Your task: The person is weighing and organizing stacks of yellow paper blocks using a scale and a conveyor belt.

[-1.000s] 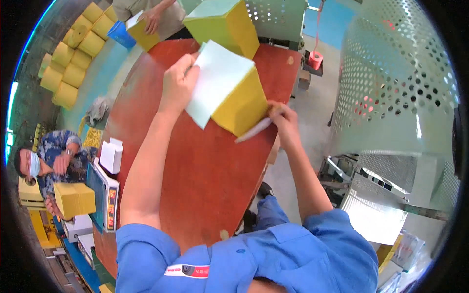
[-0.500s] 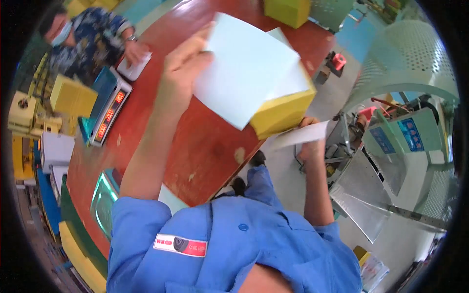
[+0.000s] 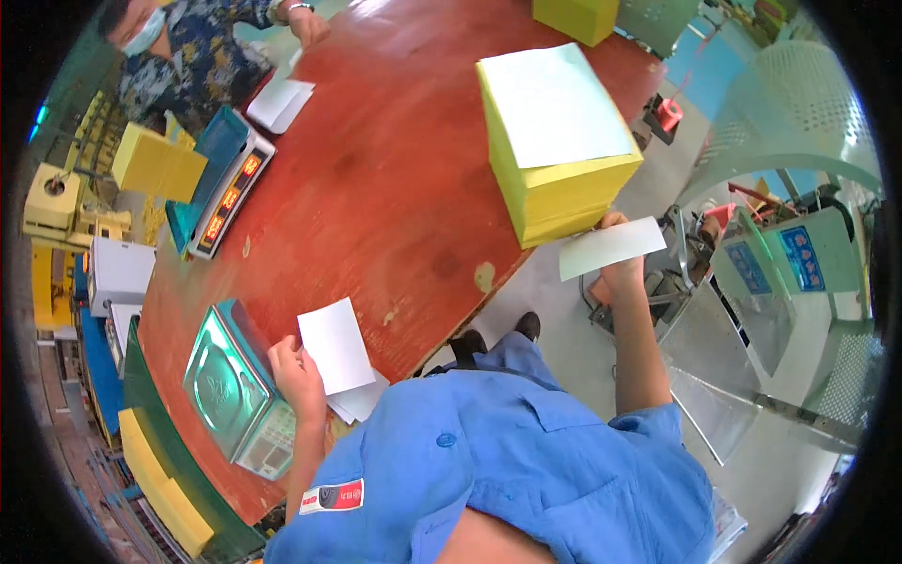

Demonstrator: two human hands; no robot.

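Head view: I judge paper is being picked up. The left hand (image 3: 299, 376) touches a white sheet (image 3: 336, 346) over the surface (image 3: 395, 188), grip unclear; the right hand (image 3: 620, 270) pinches a pale slip (image 3: 609, 248) beside the yellow stack (image 3: 564, 202). Next calls for flat pinching.

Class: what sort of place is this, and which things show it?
Probably a paper-handling workshop: a tall yellow stack, apparently of paper, on a red table; a lit digital scale; and, at the right, a curved, perforated guard.

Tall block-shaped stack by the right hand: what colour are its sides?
Yellow sides on the tall block-shaped stack, clearest in the head view.
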